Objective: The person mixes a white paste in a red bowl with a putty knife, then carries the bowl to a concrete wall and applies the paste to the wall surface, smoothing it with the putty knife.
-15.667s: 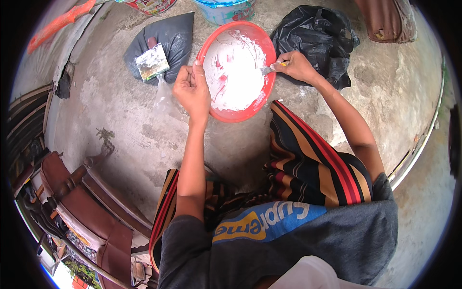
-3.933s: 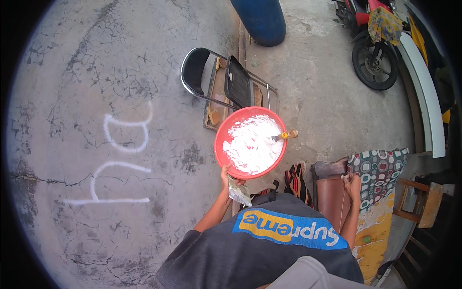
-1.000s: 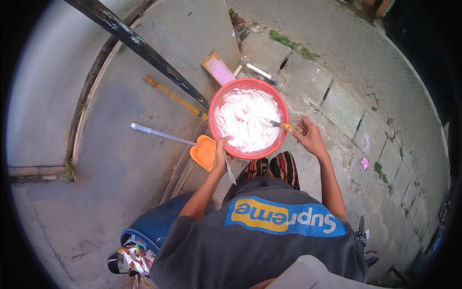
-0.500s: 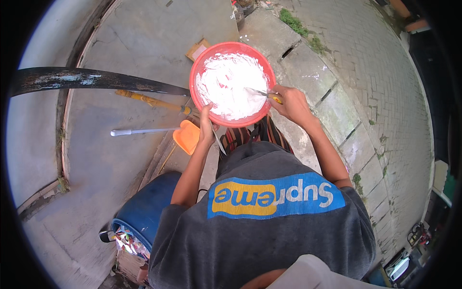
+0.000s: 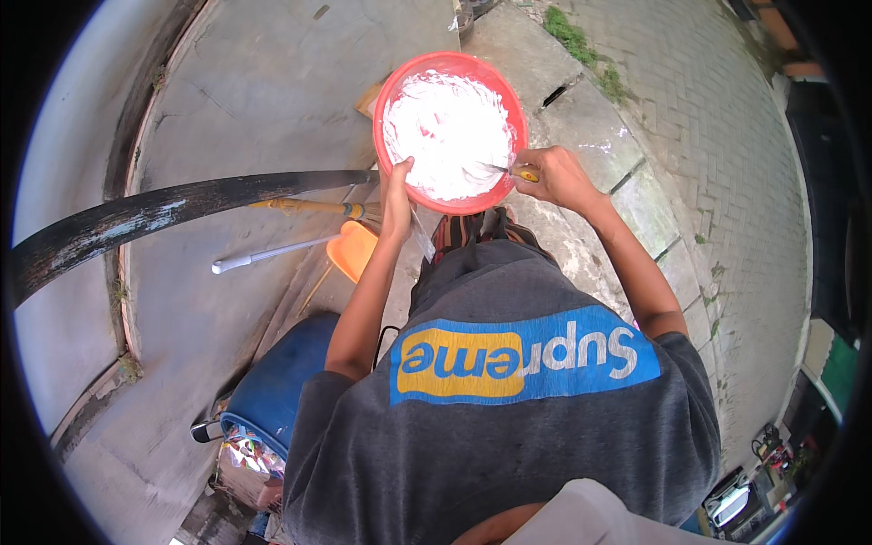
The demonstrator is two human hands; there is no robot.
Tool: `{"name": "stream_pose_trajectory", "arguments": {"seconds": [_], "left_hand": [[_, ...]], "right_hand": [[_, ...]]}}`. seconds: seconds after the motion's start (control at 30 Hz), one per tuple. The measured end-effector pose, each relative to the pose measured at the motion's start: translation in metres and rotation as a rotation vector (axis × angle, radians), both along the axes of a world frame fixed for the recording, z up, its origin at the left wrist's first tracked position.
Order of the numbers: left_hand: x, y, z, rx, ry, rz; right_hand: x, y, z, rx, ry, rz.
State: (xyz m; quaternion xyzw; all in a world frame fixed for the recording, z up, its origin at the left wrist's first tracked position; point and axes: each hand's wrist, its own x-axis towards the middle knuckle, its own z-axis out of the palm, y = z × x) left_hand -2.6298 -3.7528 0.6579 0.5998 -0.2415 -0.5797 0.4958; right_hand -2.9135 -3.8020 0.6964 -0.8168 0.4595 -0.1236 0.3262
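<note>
A round red basin [image 5: 516,116] holds thick white paste [image 5: 443,127], heaped and streaked. My left hand [image 5: 397,204] grips its near left rim, thumb over the edge and the other fingers mostly out of sight below. A flat metal blade [image 5: 423,238] sticks out beneath this hand; its grip is hidden, so I cannot tell how it is held. My right hand [image 5: 559,177] is closed round the yellow handle of a putty knife [image 5: 525,173] at the basin's right side. The knife's blade dips into the paste, its tip partly covered.
A dark curved bar [image 5: 182,204] crosses at left, ending beside the basin. Behind it lie a yellow-handled broom [image 5: 313,206] and an orange dustpan [image 5: 352,250]. A blue barrel [image 5: 286,381] with litter stands lower left. Concrete slabs [image 5: 586,127] and paving [image 5: 727,154] stretch rightward.
The basin has shifted slightly up and to the right in view, with both hands following. The putty knife stays in the paste near the right rim, its blade turned somewhat.
</note>
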Motion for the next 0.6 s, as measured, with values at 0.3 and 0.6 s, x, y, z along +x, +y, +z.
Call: {"name": "stream_pose_trajectory", "arguments": {"seconds": [0.3,0.6], "left_hand": [[0.029,-0.069,-0.022,0.118,-0.178,-0.015],[0.018,-0.099,0.019,0.166,-0.201,0.043]], "right_hand": [[0.063,-0.051,-0.070,0.711,-0.529,-0.351],[0.036,-0.115,-0.049,0.105,-0.234,-0.201]]}}
